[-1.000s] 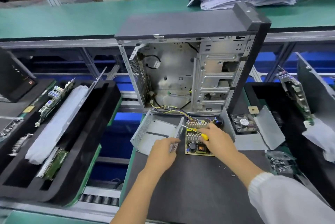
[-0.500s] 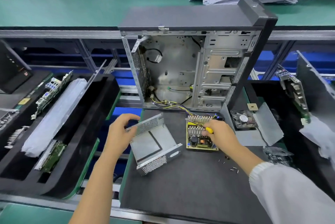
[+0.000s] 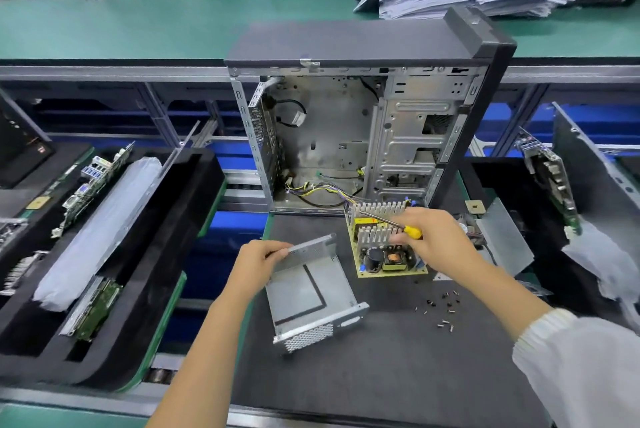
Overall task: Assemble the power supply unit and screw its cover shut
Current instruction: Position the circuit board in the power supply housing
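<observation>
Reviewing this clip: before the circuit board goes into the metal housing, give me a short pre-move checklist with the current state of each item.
1. Metal housing lies open side up on the black mat: ok.
2. Left hand grips the housing's far wall to steady it: ok.
3. Circuit board is out of the housing, flat on the mat beside it: ok.
4. Right hand free to lift the board: not ok, it holds the yellow-handled screwdriver.
5. Board wires run into the computer case; enough slack to move the board: cannot tell.
6. Loose screws within reach on the mat: ok.
</observation>
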Motion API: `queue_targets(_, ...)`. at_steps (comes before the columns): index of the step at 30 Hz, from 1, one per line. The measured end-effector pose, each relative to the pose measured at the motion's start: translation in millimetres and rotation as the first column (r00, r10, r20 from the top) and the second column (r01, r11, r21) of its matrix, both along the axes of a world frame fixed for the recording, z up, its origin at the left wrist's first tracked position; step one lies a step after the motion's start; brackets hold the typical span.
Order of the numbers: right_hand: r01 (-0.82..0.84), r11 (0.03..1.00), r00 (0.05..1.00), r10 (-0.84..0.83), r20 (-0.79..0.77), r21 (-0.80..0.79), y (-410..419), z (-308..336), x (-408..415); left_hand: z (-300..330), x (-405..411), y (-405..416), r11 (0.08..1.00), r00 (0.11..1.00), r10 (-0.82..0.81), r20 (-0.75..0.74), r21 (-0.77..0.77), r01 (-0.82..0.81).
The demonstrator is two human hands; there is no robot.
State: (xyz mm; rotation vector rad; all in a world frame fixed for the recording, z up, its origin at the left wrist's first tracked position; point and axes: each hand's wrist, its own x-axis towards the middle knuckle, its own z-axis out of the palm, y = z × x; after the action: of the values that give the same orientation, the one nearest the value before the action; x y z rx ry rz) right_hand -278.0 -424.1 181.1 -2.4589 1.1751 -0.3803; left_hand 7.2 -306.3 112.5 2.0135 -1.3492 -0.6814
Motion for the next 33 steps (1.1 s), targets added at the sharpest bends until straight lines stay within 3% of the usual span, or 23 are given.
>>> queue_targets(6,0.061,0.994,0.987,-0.047,0.154,-0.086,18,29,1,1,-38,1,0.999,0.999,-0.040,0.028,0.033,0.039)
queue_targets(9,0.085,0.990,0.981,-0.063,0.185,-0.110,28,36,5,0,-50,3,0.997,0.998,-0.057,-0.039,0.044,0.058)
queue_targets(17,0.034,0.990,0.998,-0.040,-0.042,-0.137,62,3,37,5,-45,-1,0.997,0.988,-0.068,-0.142,0.038,0.074)
queue_targets(23,-0.034,0.986,0.975,-0.004,-0.224,-0.164,84,-27,56,8,-41,-5,0.988,0.981,-0.073,-0.180,0.118,0.095)
queue_targets(30,-0.085,0.979,0.976,0.045,-0.215,-0.184,89,-35,58,18,-38,-10,0.962,0.977,-0.102,-0.186,0.232,0.145)
queue_targets(33,-0.103,0.976,0.984,0.073,-0.162,-0.190,89,-35,53,23,-36,-5,0.925,0.953,-0.169,-0.253,0.292,0.242)
